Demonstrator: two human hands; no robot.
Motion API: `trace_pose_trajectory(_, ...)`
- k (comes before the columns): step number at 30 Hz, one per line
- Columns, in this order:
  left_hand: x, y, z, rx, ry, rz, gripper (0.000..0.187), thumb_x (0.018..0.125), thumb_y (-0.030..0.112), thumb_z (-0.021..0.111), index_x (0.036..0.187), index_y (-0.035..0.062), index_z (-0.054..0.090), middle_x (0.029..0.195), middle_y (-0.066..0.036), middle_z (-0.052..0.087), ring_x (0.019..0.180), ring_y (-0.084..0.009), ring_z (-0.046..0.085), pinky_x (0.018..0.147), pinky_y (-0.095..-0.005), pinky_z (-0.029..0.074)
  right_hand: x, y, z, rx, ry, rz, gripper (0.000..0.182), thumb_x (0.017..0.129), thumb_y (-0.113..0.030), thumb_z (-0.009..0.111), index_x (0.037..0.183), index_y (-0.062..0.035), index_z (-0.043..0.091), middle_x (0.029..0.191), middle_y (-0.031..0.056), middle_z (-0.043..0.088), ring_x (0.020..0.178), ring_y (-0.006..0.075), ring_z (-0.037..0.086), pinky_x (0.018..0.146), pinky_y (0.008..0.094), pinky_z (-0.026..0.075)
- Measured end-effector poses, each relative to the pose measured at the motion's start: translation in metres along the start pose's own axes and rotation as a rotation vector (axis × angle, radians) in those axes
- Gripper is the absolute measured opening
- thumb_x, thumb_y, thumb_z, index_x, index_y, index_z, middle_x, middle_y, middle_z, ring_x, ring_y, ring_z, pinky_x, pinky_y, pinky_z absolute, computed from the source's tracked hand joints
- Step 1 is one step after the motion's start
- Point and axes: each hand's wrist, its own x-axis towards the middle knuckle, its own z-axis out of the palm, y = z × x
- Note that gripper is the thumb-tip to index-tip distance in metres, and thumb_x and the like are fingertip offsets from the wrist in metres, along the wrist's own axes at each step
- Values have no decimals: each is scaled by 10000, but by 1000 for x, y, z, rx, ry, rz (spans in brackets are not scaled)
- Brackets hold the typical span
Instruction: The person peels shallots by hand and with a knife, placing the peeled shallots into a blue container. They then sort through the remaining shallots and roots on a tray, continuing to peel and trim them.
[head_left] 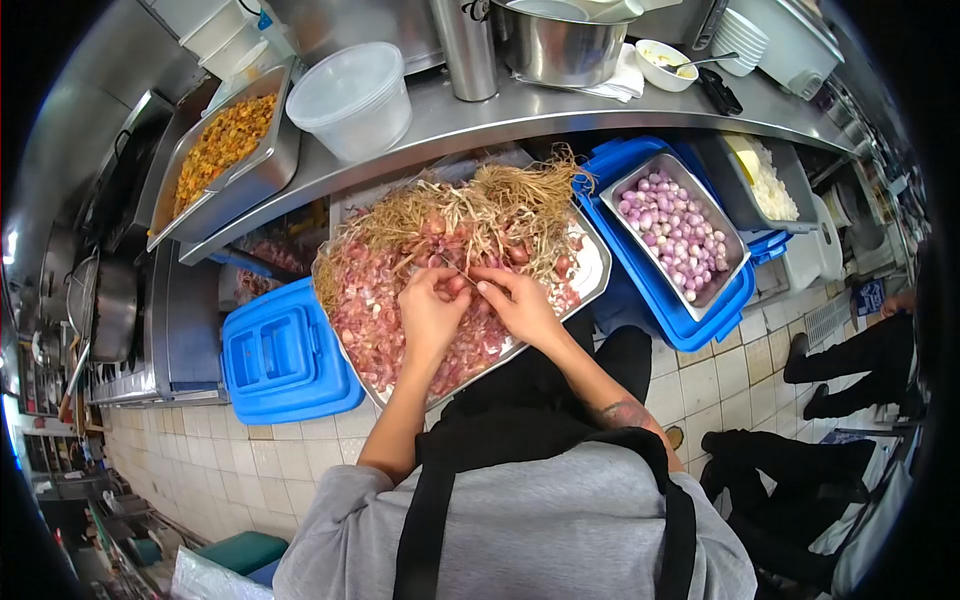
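My left hand (432, 308) is closed, with a small reddish shallot (456, 284) pinched between thumb and fingers. Close beside it, my right hand (518, 308) is also closed, its fingertips near the shallot; a thin dark sliver shows between the hands, too small to name. Both hands are over a wide metal tray (596, 272) heaped with papery pink shallot skins (375, 325). Bunches of dry, straw-coloured shallot stalks (500, 190) lie along its far side, with several unpeeled shallots (517, 254) among them.
To the right, a metal pan (742, 262) of peeled shallots rests on a blue lid (715, 330). Another blue lid (285, 350) is at left. The steel counter (440, 120) ahead carries a plastic tub (355, 110), a pot (560, 50) and a diced-food pan (285, 150). People's legs (850, 360) show at right.
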Motion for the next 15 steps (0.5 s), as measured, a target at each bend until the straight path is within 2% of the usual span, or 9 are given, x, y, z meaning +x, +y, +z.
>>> trace_pose_trajectory(2,-2,-4,1,-40,44,43,171,651,4,694,810,-31,642,775,-103,623,591,-144,618,552,-254,499,4,8,6,146,-41,6,292,882,-158,559,1141,-26,592,743,80,657,635,113,605,588,258,461)
trace_pose_trajectory(5,-3,-1,0,17,20,19,171,651,3,697,807,-35,639,771,-103,624,598,-153,620,560,-255,501,7,17,12,273,-33,-53,299,890,-140,552,1157,-9,578,742,46,652,642,84,590,578,235,454)
trace_pose_trajectory(8,-2,0,2,-5,31,41,168,649,-2,702,797,-41,634,771,-106,624,595,-152,618,554,-253,498,4,8,4,216,-29,-9,290,881,-144,564,1137,-11,588,729,51,651,638,82,590,576,241,455)
trace_pose_trajectory(11,-2,2,4,-67,39,80,165,645,-5,707,786,-44,631,765,-111,622,595,-154,617,550,-255,497,6,16,9,184,45,-80,276,863,-159,590,1095,-12,608,710,80,652,620,108,606,577,258,463)
trace_pose_trajectory(15,-2,5,1,4,-1,32,182,674,37,728,805,-52,640,792,-95,635,638,-115,637,542,-223,490,-2,-8,8,-95,183,-135,255,836,-178,619,1023,-5,631,746,153,655,640,236,639,606,314,483)
